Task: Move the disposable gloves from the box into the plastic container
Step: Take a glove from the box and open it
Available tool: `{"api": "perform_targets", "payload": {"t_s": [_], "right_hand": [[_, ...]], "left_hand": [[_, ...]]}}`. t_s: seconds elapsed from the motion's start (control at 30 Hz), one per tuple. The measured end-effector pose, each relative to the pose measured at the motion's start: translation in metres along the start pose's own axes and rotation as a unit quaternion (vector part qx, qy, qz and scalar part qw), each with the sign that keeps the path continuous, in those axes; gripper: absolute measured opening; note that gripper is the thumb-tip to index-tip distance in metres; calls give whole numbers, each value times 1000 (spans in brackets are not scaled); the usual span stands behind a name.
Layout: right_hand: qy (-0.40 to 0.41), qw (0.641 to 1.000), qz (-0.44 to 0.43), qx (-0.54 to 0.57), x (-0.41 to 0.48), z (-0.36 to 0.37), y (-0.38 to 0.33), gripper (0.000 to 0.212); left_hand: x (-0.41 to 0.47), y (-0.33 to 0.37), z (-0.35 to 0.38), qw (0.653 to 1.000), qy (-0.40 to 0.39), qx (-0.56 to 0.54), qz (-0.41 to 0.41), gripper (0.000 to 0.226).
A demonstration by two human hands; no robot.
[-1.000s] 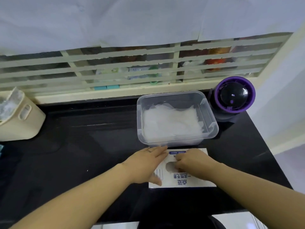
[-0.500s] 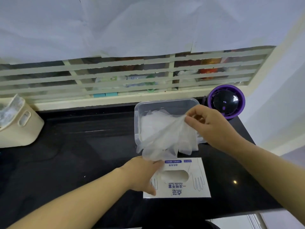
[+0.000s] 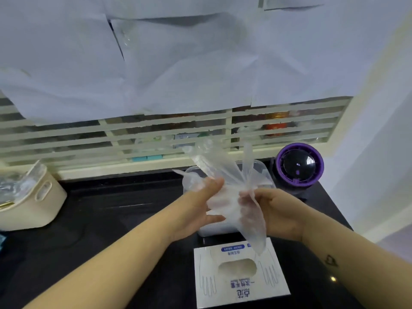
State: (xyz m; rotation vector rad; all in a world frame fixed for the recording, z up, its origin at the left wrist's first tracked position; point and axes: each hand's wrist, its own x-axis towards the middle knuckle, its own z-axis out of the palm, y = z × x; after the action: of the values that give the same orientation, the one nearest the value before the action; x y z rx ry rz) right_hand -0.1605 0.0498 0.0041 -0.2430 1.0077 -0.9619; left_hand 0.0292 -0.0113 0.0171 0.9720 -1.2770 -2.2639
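Note:
A thin clear disposable glove (image 3: 225,175) hangs bunched in the air above the clear plastic container (image 3: 264,172), which holds several more gloves. My left hand (image 3: 194,208) holds the glove from the left, thumb up against it and fingers partly behind the film. From the right, my right hand (image 3: 281,215) pinches the glove, whose lower end dangles to the box. The white glove box (image 3: 240,284) lies flat on the black counter in front of the container, its oval slot facing up.
A beige bin (image 3: 33,204) with a plastic liner stands at the left of the counter (image 3: 116,219). A round purple and black device (image 3: 299,167) sits right of the container. A slatted window runs behind; the counter's front edge is close below the box.
My right hand pulled a glove out of the box and lifted it. My left hand left the box and rose to the glove. Both hands now hold it over the container.

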Motion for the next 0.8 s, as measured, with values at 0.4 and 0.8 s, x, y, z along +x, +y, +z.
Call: {"api": "perform_targets", "payload": {"t_s": [0.4, 0.8], "right_hand": [[15, 992, -69, -106, -4, -2, -31, 70], [103, 967, -121, -198, 19, -2, -60, 22]], "left_hand": [[21, 39, -7, 989, 101, -112, 0, 25], [30, 34, -53, 975, 160, -151, 20, 33]]}}
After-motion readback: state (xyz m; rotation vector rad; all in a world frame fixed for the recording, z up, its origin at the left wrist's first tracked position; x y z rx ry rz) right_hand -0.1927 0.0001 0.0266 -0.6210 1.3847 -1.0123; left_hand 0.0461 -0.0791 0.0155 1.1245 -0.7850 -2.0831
